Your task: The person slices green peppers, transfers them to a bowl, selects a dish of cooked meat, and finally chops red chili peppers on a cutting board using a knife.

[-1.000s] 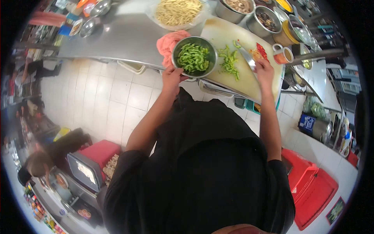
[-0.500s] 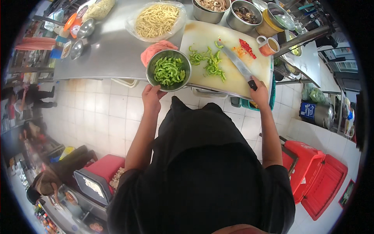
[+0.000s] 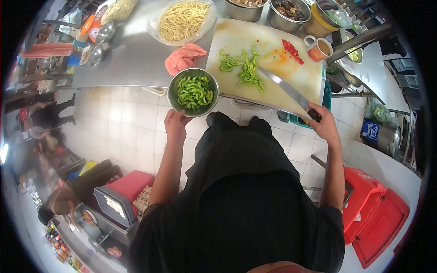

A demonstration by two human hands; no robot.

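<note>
My left hand (image 3: 176, 126) pinches the near rim of a metal bowl (image 3: 214, 103) filled with sliced green pepper-like strips (image 3: 195, 92). The bowl is at the table's front edge, left of a cutting board (image 3: 225, 36); whether it touches the table I cannot tell. My right hand (image 3: 326, 124) is wrapped round the black handle of a large kitchen knife (image 3: 287, 90). Its blade slants over the board, the tip close to loose green strips (image 3: 248, 73). Chopped red pieces (image 3: 292, 52) lie farther right on the board. A crumpled pink cloth (image 3: 183, 59) sits just beyond the bowl.
A bag of thick noodles (image 3: 183, 22) lies behind the cloth. Metal pots (image 3: 287, 19) line the back, and a mug (image 3: 319, 49) stands by the board's right side. On the floor are an open red cooler (image 3: 371, 209) and a red-lidded bin (image 3: 125, 195). People work at the left.
The bowl has come slightly toward me with my left hand. My right hand has drawn the knife to the right and nearer, its tip away from the far strips. The whole view has shifted a little.
</note>
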